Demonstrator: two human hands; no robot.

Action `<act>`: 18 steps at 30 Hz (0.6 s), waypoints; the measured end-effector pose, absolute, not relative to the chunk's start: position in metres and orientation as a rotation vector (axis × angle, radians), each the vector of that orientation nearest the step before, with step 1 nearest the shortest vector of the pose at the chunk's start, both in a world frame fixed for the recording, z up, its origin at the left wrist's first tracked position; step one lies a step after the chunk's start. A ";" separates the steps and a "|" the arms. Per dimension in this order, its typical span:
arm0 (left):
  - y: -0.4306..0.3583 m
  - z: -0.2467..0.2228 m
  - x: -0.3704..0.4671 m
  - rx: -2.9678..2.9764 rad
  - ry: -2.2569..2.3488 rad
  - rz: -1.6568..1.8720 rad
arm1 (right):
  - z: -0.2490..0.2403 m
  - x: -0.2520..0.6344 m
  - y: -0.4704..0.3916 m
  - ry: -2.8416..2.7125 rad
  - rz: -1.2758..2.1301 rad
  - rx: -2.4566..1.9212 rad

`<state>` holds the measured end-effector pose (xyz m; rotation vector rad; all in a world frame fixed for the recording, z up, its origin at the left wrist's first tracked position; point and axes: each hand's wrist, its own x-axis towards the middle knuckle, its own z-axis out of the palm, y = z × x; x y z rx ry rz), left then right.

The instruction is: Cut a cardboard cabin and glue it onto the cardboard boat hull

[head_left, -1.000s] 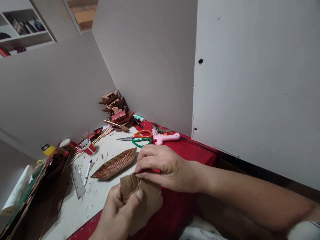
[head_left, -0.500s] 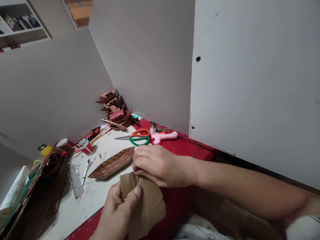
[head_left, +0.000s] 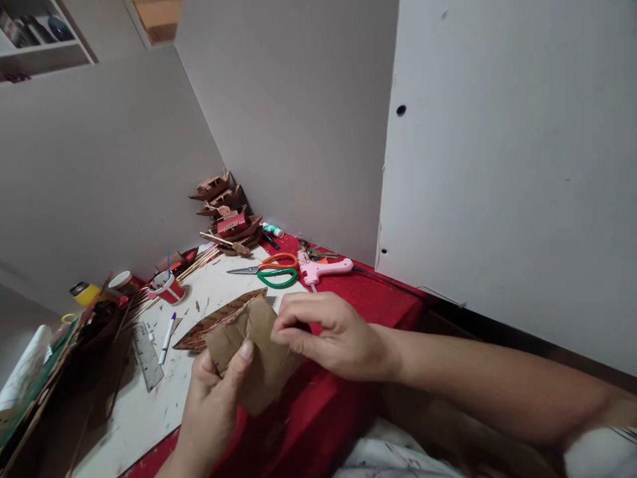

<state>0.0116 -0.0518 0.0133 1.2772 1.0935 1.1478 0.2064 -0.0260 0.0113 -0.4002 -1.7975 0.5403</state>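
My left hand (head_left: 212, 398) grips a creased piece of brown cardboard (head_left: 261, 378), thumb on top. My right hand (head_left: 333, 335) is closed in a pinch at the cardboard's upper right edge; whatever lies between the fingertips is mostly hidden. Just behind the cardboard rests a brown model boat hull (head_left: 213, 320), its near side partly covered. Beyond my right hand lie scissors (head_left: 277, 270) with one orange and one green handle, and a pink glue gun (head_left: 328, 268) with a black cord.
Finished model boats (head_left: 233, 226) are stacked in the back corner by grey panels. To the left are a red and white paper cup (head_left: 169, 292), a marker (head_left: 168, 338), a ruler (head_left: 148, 358) and cardboard sheets (head_left: 84, 398). A red cloth (head_left: 393, 302) covers the table's right side.
The cardboard has moved up and left with my left hand and now overlaps the boat hull. My right hand has turned, showing a gap between thumb and fingers.
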 end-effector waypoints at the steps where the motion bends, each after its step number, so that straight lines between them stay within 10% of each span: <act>1: -0.054 0.012 0.011 1.370 1.114 1.151 | 0.013 0.207 -0.028 -1.727 0.735 -0.455; 6: -0.059 0.007 0.010 1.854 1.201 1.238 | 0.017 0.207 -0.038 -1.486 1.484 -0.627; 18: -0.045 0.007 -0.014 3.298 0.759 1.119 | 0.013 0.211 -0.047 -1.371 1.816 -0.688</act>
